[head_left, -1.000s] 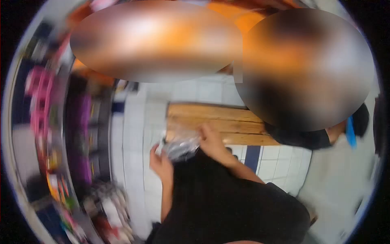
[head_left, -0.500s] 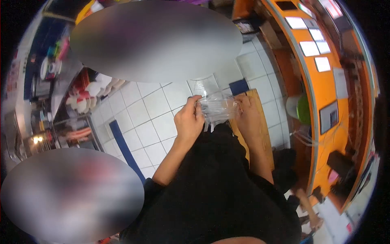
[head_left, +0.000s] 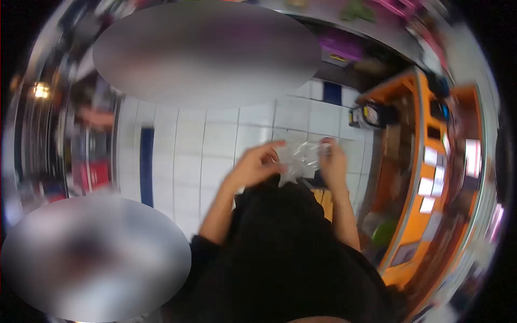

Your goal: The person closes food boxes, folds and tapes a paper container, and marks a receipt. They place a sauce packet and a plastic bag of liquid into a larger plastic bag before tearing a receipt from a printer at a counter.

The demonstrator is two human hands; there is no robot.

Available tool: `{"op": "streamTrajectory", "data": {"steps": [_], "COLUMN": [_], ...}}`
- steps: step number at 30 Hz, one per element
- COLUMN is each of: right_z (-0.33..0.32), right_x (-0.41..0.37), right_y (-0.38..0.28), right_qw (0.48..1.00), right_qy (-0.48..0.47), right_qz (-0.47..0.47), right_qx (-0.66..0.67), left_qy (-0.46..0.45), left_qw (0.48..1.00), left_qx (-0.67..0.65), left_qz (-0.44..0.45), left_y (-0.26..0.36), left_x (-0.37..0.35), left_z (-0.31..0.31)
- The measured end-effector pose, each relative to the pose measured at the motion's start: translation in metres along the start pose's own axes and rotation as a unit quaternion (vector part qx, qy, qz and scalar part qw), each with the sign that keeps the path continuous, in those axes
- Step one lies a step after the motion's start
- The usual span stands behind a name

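Note:
A clear, crinkled plastic bag (head_left: pixel 300 156) is stretched out in front of my dark clothing, between my two hands. My right hand (head_left: pixel 335 166) pinches its right side, with the fingertips at the upper edge. On the other side, my left hand (head_left: pixel 254 166) curves beside the bag's left edge. Its thumb and forefinger are spread apart, and a gap shows between them. Motion blur hides whether the left fingertips touch the plastic. Nothing can be made out inside the bag.
White floor tiles (head_left: pixel 218 140) with a dark blue strip (head_left: pixel 146 167) lie below. To the right runs an orange counter (head_left: pixel 401 237) bearing pale cards or screens. A wooden surface (head_left: pixel 323 202) shows beside my right forearm. Shelving stands left. Two large ovals are blurred out.
The view has turned, so the orange counter and floor sit differently. My left fingers have spread from their closed grip on the bag; my right hand still holds it.

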State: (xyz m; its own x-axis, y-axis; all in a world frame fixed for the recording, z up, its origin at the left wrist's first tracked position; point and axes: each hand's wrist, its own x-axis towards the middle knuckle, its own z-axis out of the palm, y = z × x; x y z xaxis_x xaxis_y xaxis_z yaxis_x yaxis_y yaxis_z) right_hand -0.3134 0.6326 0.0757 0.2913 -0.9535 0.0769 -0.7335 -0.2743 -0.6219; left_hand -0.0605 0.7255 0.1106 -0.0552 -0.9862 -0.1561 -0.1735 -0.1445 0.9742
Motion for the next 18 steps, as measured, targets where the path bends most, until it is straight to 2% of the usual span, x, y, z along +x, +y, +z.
{"op": "streamTrajectory", "data": {"steps": [1,2,3,4,5,6,7,8,10,11,12,13,14,15,17,18], "right_z": [-0.004,-0.005,0.002,0.011,0.024,0.039,0.039,0.035,0.025,0.024,0.024,0.022,0.018,0.015,0.011,0.011], "right_x": [0.005,0.015,0.013,-0.002,-0.020,-0.032,-0.039,-0.047,-0.047,-0.042,-0.031,-0.018,-0.005,0.010,0.037,0.049], "right_y": [0.013,0.026,0.055,0.104,0.173,0.272,0.311,0.327,0.341,0.340,0.333,0.326,0.315,0.305,0.285,0.277], "right_qw": [0.996,0.986,0.989,0.990,0.990,0.937,0.902,0.879,0.873,0.868,0.866,0.862,0.859,0.856,0.849,0.847], "right_qy": [-0.032,-0.071,-0.086,-0.095,-0.120,-0.279,-0.362,-0.410,-0.437,-0.447,-0.449,-0.449,-0.448,-0.443,-0.434,-0.429], "right_qz": [0.078,0.151,0.119,0.090,0.033,0.153,0.180,0.200,0.207,0.212,0.221,0.234,0.246,0.261,0.288,0.297], "right_qx": [-0.005,-0.022,-0.035,-0.044,-0.069,-0.142,-0.154,-0.138,-0.070,-0.038,-0.011,0.012,0.032,0.051,0.083,0.101], "left_qy": [0.030,0.124,0.235,0.358,0.477,0.534,0.535,0.517,0.498,0.460,0.434,0.415,0.396,0.409,0.482,0.484], "left_qw": [0.996,0.978,0.958,0.915,0.836,0.781,0.737,0.726,0.564,0.498,0.459,0.400,0.348,0.324,0.322,0.313], "left_qx": [-0.072,-0.156,-0.096,-0.046,-0.071,-0.116,-0.122,-0.170,-0.408,-0.531,-0.631,-0.693,-0.760,-0.804,-0.783,-0.788], "left_qz": [-0.052,-0.055,-0.131,-0.181,-0.261,-0.304,-0.394,-0.420,-0.517,-0.508,-0.450,-0.432,-0.380,-0.285,-0.224,-0.219], "left_y": [-0.015,-0.062,-0.085,-0.113,-0.140,-0.190,-0.214,-0.256,-0.260,-0.236,-0.231,-0.183,-0.168,-0.168,-0.175,-0.163], "left_x": [-0.016,-0.035,-0.065,-0.103,-0.145,-0.200,-0.247,-0.300,-0.338,-0.336,-0.330,-0.298,-0.282,-0.263,-0.229,-0.217], "left_z": [-0.028,-0.052,-0.077,-0.091,-0.092,-0.080,-0.056,-0.014,0.085,0.125,0.167,0.174,0.200,0.228,0.260,0.256]}}
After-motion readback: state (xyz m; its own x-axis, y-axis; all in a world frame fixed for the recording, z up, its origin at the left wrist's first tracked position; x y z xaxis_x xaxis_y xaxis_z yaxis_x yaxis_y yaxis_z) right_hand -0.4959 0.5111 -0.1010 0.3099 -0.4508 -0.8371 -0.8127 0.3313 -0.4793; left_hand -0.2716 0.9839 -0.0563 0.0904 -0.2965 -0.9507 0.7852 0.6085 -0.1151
